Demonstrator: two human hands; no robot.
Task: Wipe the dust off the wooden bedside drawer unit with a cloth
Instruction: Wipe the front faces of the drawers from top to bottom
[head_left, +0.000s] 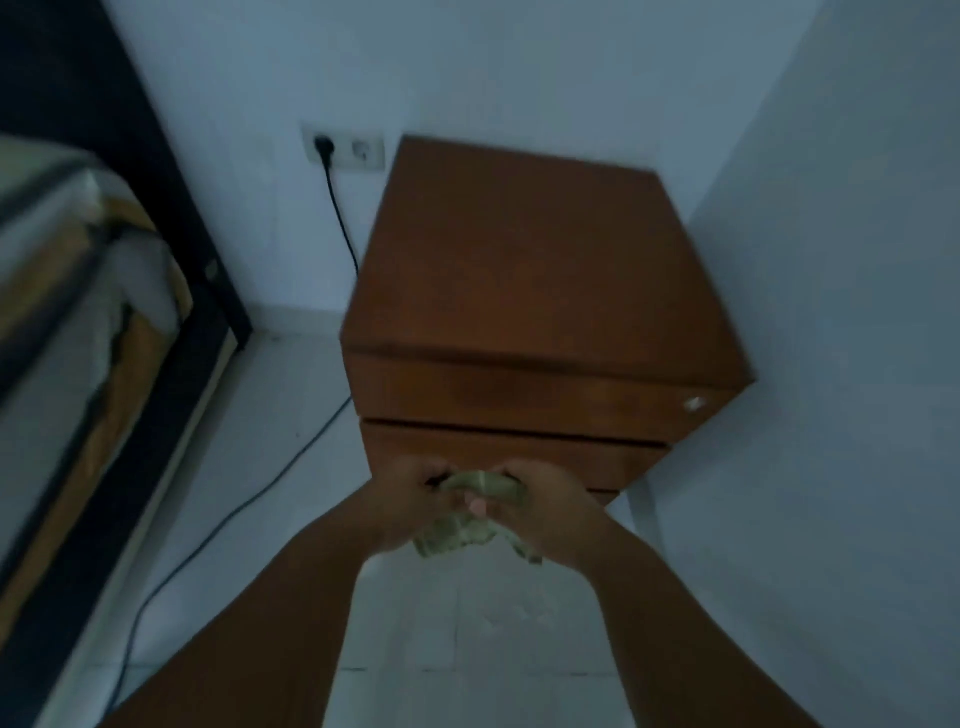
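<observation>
Dim room, slightly blurred view from above. Wooden bedside drawer unit (545, 291) standing on the pale tiled floor (291, 415) in the corner, back against the rear wall and right side close to the side wall; bare top, two drawer fronts visible, a small round metal lock (693, 404) at the right end of the upper drawer. Left hand (410, 499) and right hand (545, 506) held together in front of the lower drawer, both closed around a crumpled green cloth (475, 519) bunched between them, its loose ends hanging below the fingers; cloth apart from the unit's top. Double wall socket (344, 150) left of the unit, black cable (332, 208) plugged in and trailing across the floor. Bed (67, 322) with dark frame along the left edge.
</observation>
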